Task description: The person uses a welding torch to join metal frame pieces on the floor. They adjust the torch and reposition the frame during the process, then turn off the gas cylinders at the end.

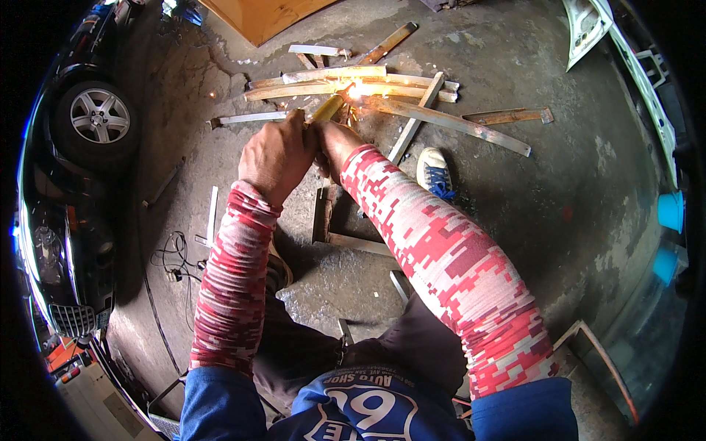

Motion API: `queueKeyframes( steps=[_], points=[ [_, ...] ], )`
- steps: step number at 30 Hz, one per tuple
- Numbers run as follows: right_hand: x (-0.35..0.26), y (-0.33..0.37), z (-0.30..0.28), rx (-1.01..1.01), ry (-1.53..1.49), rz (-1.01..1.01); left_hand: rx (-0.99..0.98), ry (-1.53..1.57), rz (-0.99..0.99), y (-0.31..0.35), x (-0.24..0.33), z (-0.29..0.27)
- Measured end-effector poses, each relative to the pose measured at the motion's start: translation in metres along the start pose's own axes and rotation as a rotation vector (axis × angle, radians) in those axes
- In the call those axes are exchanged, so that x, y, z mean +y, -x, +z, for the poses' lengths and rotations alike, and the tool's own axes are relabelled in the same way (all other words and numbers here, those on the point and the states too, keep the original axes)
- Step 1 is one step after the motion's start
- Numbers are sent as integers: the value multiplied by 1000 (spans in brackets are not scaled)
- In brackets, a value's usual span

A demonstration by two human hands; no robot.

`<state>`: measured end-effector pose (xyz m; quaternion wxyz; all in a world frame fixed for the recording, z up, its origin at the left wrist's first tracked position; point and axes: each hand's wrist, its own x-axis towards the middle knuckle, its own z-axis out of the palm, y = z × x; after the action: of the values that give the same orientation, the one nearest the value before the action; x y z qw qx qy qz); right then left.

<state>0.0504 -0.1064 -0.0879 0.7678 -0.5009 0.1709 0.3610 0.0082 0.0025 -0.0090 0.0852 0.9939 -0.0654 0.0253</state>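
Both my hands meet at the upper centre on a yellow hand tool [327, 109] with a dark brownish head. My left hand [273, 158] is closed around its near end. My right hand [336, 143] is pressed against it from the right, its fingers partly hidden. Past the tool's head a glaring white-orange spark [358, 91] burns on the metal bars [419, 92], throwing small bits downward. The glare hides the tool's exact tip. Several rusty and pale bars lie crossed and stacked there, and a long flat bar [467, 126] runs off to the right.
A dark car's wheel [100, 115] stands at the left. My sneaker [435, 172] is just below the bars. An angled metal frame [322, 214] lies between my feet, near a black cable [176, 257]. Blue containers [671, 212] and a white panel [589, 29] line the right.
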Motion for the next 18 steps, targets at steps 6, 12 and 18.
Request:
queueKeyframes(
  steps=[6,12,18],
  points=[
    [1,-1,-2,-26,-10,4,-18,-7,-21,0,1,0],
    [1,0,2,39,-23,-13,-42,-16,-60,0,2,-1],
    [0,-1,-1,-31,-18,31,-67,-4,-83,-2,-2,-2]
  ],
)
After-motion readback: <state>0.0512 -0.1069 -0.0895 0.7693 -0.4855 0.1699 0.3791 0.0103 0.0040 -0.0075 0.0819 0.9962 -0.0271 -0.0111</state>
